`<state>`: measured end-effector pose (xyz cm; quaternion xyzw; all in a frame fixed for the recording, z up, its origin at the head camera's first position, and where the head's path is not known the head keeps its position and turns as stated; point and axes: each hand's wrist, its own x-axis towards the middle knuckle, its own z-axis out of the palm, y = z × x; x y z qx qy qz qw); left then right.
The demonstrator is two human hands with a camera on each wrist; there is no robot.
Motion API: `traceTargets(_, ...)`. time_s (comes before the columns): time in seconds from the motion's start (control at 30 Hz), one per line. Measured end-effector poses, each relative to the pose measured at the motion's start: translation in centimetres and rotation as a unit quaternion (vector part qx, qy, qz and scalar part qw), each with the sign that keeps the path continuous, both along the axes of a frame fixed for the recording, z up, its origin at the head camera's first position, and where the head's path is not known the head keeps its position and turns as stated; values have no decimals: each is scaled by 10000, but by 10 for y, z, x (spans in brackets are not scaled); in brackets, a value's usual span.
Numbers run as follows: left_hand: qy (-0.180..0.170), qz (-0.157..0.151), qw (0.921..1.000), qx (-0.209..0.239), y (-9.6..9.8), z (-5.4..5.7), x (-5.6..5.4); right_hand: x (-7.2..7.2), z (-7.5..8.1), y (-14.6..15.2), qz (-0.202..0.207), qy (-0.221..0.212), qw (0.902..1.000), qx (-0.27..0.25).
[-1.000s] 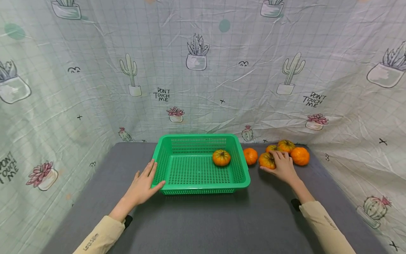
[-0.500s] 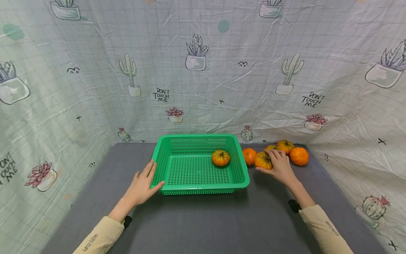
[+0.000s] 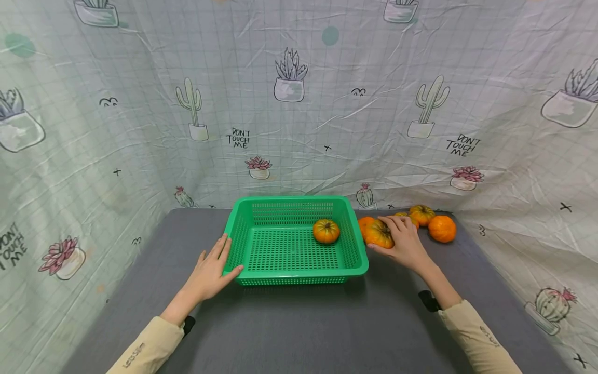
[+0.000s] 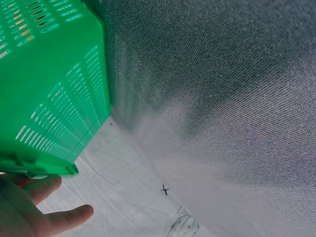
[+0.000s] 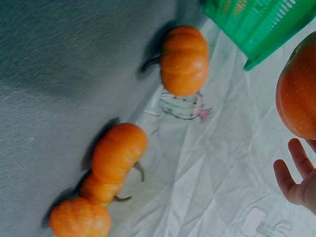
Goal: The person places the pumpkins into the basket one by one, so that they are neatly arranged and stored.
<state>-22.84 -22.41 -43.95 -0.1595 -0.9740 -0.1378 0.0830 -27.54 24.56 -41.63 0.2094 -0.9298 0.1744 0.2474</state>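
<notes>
My left hand (image 3: 208, 274) rests on the left rim of the green plastic basket (image 3: 299, 274), fingers spread and straight. In the left wrist view its fingers (image 4: 69, 217) show under the basket's rim. My right hand (image 3: 405, 245) grips a small striped pumpkin (image 3: 378, 235) just right of the basket. The right wrist view has this held pumpkin (image 5: 300, 89) raised off the table, at the right edge with fingertips against it. Inside the basket, toward its right side, sits another small orange-green pumpkin (image 3: 326, 231).
An orange pumpkin (image 3: 364, 224) lies beside the basket's right wall, partly hidden behind the held one. Farther right, several pumpkins cluster, among them a striped one (image 3: 422, 215) and an orange one (image 3: 442, 229). A patterned cloth (image 3: 299, 130) hangs behind the grey table (image 3: 299, 327).
My right hand has moved left with the striped pumpkin, from the cluster to close beside the basket. My left hand and the basket have stayed in place.
</notes>
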Motion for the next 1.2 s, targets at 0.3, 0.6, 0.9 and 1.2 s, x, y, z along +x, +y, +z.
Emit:
traceTargets(0.3,-24,-14,10000,-16,0,1,-1,6,10,-18,374,44,9992,108)
traceTargets(0.6,-46,-1,10000,-30,1,1,0,5,8,-34,798,11,9964,285)
traceTargets(0.9,-44,13,10000,-64,0,2,-1,0,10,-45,1126,38,9924,487)
traceTargets(1.2,-46,20,10000,-66,0,2,-1,-5,12,-55,1360,-216,9877,735)
